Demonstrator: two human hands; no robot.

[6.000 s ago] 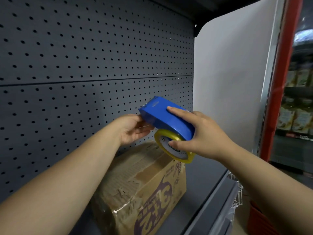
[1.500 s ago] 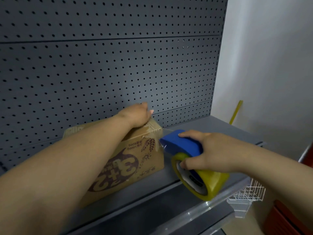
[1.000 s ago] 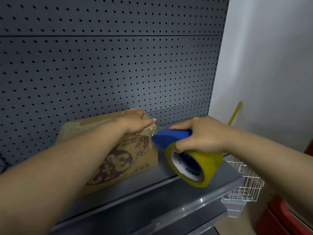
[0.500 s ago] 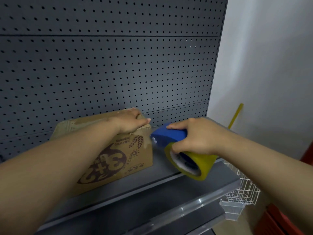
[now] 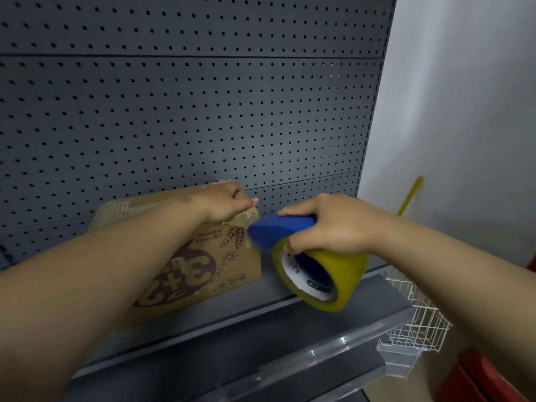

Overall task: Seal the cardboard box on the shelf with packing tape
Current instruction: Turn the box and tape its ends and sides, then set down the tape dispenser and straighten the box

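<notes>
Here the right hand (image 5: 333,224), clamped on the blue tape dispenser (image 5: 278,229), sits just right of the brown cardboard box (image 5: 203,256); the left hand (image 5: 223,203) presses its top corner.

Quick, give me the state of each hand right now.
Left hand: pressed down on the cardboard box top corner, gripping nothing.
Right hand: closed around the tape dispenser.

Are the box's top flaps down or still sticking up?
Down. The cardboard box shows a flat top, and the left hand presses on its right end. Whether tape covers the whole seam, I cannot tell.
</notes>
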